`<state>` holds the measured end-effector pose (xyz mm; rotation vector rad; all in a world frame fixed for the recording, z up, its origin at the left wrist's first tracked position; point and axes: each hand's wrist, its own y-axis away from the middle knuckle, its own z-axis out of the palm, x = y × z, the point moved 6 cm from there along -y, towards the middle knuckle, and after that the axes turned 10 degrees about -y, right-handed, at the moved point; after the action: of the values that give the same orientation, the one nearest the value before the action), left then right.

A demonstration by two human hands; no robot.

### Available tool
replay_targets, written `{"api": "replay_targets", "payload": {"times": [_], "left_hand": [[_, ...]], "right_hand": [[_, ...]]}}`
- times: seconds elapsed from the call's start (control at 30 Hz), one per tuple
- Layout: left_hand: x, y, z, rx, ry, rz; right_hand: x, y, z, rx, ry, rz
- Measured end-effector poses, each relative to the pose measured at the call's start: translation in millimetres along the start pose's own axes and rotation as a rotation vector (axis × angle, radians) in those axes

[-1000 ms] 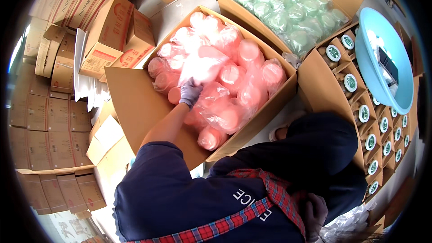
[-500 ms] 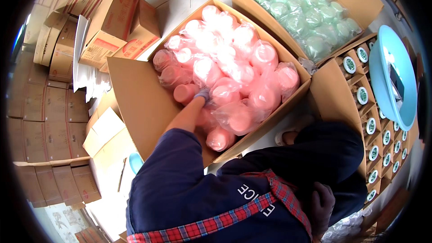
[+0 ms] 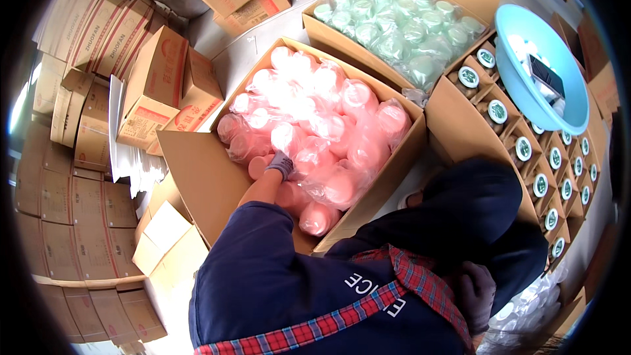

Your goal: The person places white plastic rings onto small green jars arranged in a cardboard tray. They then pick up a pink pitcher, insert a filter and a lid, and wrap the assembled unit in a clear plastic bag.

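Observation:
A large open cardboard box (image 3: 200,167) in front of me is full of pink cups (image 3: 358,95) in clear plastic bags. Into its near left part reaches my left hand (image 3: 280,164), in a grey-purple glove. Its fingers are closed against a bagged pink cup, their tips partly hidden among the plastic. Just left of the hand lies the round end of another pink cup (image 3: 259,168). My right hand (image 3: 476,294), gloved too, rests low beside my bent leg. Its fingers are loosely curled with nothing visible in them.
Behind stands a box (image 3: 335,38) of bagged pale green cups (image 3: 414,29). On the right, a divided carton (image 3: 478,133) holds several round-lidded containers (image 3: 523,149); a blue basin (image 3: 578,108) with a dark flat object sits over it. Stacked cartons (image 3: 154,82) line the left.
The view has shifted, showing more cartons at the back. My left hand has moved slightly, and more of its glove shows above the pink cups. My right hand stays by my leg.

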<state>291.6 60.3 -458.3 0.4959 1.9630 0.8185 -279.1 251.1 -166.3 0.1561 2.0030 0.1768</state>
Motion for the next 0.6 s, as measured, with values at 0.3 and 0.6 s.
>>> {"api": "replay_targets", "payload": {"times": [0.3,0.6], "left_hand": [[-59,84,-70,0.194,0.248,0.138],[-106,159,-100,0.002,-0.096,0.012]], "right_hand": [[16,28,-26,0.083,0.016,-0.056],[18,33,-32,0.078,-0.046,-0.148]]}}
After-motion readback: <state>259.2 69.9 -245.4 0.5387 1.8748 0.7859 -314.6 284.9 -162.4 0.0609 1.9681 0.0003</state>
